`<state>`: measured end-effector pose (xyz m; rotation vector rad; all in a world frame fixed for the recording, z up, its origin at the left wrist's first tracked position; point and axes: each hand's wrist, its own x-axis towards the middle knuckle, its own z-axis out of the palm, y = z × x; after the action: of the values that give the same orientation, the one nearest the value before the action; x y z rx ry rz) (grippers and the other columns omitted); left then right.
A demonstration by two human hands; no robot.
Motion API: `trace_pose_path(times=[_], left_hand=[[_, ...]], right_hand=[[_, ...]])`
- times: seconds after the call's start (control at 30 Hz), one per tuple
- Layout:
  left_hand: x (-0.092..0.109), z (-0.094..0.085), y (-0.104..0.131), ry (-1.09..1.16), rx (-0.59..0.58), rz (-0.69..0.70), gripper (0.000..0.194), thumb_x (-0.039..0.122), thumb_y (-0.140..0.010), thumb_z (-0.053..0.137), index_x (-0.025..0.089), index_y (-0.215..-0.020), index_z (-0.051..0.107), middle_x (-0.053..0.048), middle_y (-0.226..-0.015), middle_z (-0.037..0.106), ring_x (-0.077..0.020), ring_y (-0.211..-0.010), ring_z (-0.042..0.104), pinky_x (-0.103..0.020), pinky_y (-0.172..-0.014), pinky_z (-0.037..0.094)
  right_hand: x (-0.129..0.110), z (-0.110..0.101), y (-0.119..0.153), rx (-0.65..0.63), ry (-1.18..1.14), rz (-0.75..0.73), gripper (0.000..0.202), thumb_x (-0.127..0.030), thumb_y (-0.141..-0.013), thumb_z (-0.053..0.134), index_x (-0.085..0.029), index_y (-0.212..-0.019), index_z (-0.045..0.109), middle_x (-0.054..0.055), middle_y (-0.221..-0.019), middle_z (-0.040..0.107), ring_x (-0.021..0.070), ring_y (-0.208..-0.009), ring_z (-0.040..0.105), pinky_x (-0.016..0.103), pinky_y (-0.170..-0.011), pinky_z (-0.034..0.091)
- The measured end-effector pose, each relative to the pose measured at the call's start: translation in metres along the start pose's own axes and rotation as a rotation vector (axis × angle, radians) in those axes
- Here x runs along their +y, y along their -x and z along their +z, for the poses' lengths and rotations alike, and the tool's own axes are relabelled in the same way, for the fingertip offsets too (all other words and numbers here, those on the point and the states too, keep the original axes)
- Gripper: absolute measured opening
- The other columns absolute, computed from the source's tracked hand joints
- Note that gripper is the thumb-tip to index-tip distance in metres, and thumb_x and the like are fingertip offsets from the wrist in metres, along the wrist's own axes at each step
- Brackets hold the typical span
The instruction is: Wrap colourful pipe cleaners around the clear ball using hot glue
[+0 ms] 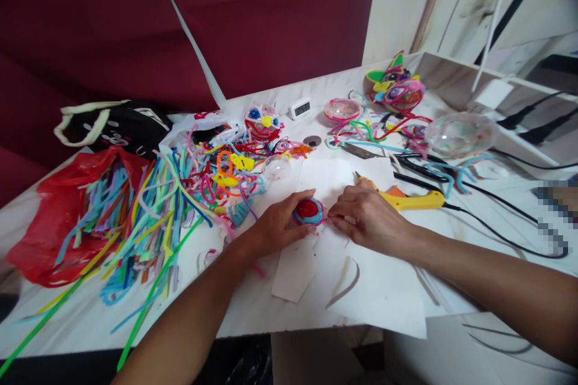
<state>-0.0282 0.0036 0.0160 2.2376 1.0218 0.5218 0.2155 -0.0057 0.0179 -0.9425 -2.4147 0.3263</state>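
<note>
A small round coil (308, 210) of red pipe cleaner ringed in blue and pink lies on white paper (374, 289) at the table's middle. My left hand (275, 225) holds its left side between thumb and fingers. My right hand (368, 216) pinches its right edge with the fingertips. A yellow glue gun (413, 200) lies just behind my right hand, its black cord trailing right.
A big heap of coloured pipe cleaners (149, 210) spills from a red plastic bag (54, 216) at left. Behind stand decorated clear balls (262, 120), a pink bowl (342, 110), a small white clock (300, 108), scissors (415, 165) and a black bag (117, 123).
</note>
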Motion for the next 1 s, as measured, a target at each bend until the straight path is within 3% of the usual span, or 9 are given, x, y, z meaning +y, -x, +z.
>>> trace_pose_path(times=[0.13, 0.37, 1.0], left_hand=[[-0.002, 0.003, 0.000, -0.013, 0.010, 0.045, 0.065, 0.035, -0.089, 0.065, 0.020, -0.146, 0.039, -0.016, -0.148, 0.052, -0.0279, -0.137, 0.051, -0.046, -0.114, 0.042], [0.001, 0.011, 0.000, -0.051, 0.075, 0.076, 0.059, 0.029, -0.087, 0.061, 0.019, -0.142, 0.043, -0.016, -0.143, 0.057, -0.0268, -0.130, 0.057, -0.045, -0.110, 0.046], [0.004, 0.012, 0.000, -0.117, 0.055, 0.099, 0.053, 0.028, -0.089, 0.056, 0.017, -0.138, 0.043, -0.019, -0.148, 0.052, -0.0282, -0.134, 0.054, -0.046, -0.112, 0.044]], right_hand=[[0.001, 0.001, 0.000, -0.010, 0.004, 0.003, 0.018, -0.019, -0.092, 0.059, -0.019, -0.083, 0.074, 0.003, -0.076, 0.072, 0.0216, -0.078, 0.061, 0.037, -0.076, 0.031], [0.002, 0.002, -0.002, 0.012, 0.015, 0.000, 0.020, -0.020, -0.092, 0.057, -0.019, -0.081, 0.073, 0.004, -0.077, 0.073, 0.0221, -0.078, 0.062, 0.037, -0.074, 0.032], [0.004, 0.004, -0.008, 0.004, -0.035, 0.065, 0.010, -0.014, -0.086, 0.066, -0.017, -0.082, 0.075, 0.004, -0.075, 0.073, 0.0219, -0.078, 0.066, 0.038, -0.079, 0.035]])
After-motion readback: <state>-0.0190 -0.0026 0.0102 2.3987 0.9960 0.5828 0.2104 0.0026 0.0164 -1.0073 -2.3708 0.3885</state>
